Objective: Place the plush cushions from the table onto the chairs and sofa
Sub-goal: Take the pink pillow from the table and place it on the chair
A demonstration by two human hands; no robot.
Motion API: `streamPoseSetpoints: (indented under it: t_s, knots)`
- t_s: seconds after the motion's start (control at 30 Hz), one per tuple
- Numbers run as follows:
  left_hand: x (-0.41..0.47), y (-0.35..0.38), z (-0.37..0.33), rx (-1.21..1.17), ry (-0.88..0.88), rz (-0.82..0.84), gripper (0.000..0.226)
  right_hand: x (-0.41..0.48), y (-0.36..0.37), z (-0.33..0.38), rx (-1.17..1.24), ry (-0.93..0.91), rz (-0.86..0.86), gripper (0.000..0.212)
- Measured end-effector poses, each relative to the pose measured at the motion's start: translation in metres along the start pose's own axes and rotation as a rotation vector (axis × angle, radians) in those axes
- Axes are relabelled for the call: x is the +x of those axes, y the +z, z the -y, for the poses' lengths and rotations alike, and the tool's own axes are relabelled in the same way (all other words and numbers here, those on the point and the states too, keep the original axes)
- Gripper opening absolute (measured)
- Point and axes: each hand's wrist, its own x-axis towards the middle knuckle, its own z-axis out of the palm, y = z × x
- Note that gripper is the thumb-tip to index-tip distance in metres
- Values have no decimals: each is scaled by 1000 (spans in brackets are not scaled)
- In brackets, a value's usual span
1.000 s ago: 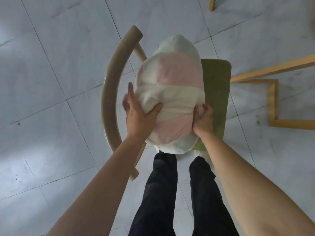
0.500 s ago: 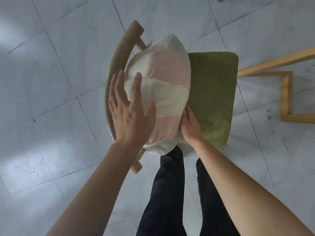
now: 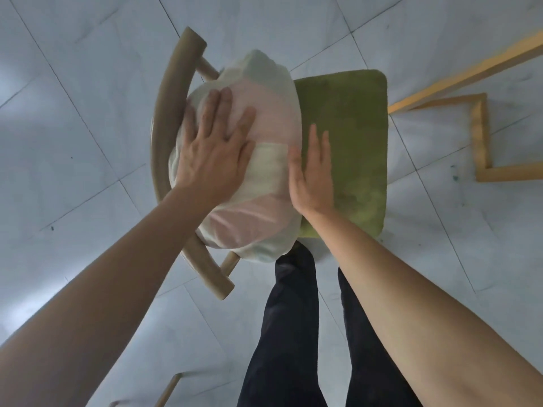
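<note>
Floor (image 3: 88, 118) was pale grey tile w/ thin dark grout lines running diagonal, small dark specks here & there. Soft light patches at 9 & 7 o'clock. Yellow wooden frame (image 3: 482, 133), angular, sat at 3 o'clock. Thin wooden leg (image 3: 167, 390) poked in at 7 o'clock, blurred.

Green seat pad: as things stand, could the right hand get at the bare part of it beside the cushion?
Probably yes. The right hand is open and already over the green seat pad, alongside the pink-and-white cushion. Nothing lies on that bare part, and the left hand is flat on the cushion.
</note>
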Motion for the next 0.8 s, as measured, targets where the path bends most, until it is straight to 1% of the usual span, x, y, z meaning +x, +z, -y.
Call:
streamPoseSetpoints:
  t_s: [0.1,0.17,0.23,0.33,0.4,0.43,0.53,0.6,0.67,0.7,0.8]
  knots:
    - [8,0,3,16,-20,-27,55,-4,18,12,-4,-127,-29,84]
    - [10,2,7,22,-17,-31,55,-22,30,-9,-89,-156,60,88]
    - [9,3,11,31,-3,-19,55,-47,33,-43,-139,-62,199,88]
    - [4,-1,5,68,-14,-17,56,-71,20,-89,-187,142,340,85]
    - [-3,-7,-8,91,-15,-59,57,-81,7,-107,-227,214,397,87]
    - [-9,-10,-16,100,19,-91,58,-85,2,-111,-231,215,401,91]
    - [-37,-9,-39,112,199,-173,59,-92,-2,-104,-135,140,341,105]
    - [-57,4,-43,141,244,-173,61,-94,7,-90,-42,42,288,110]
    - [-69,17,-33,195,217,-158,64,-94,24,-76,-28,-81,264,117]
    - [-72,22,-24,214,192,-148,66,-93,33,-73,-69,-140,258,119]
    - [-71,25,2,209,101,-90,72,-92,55,-84,-271,-272,219,114]
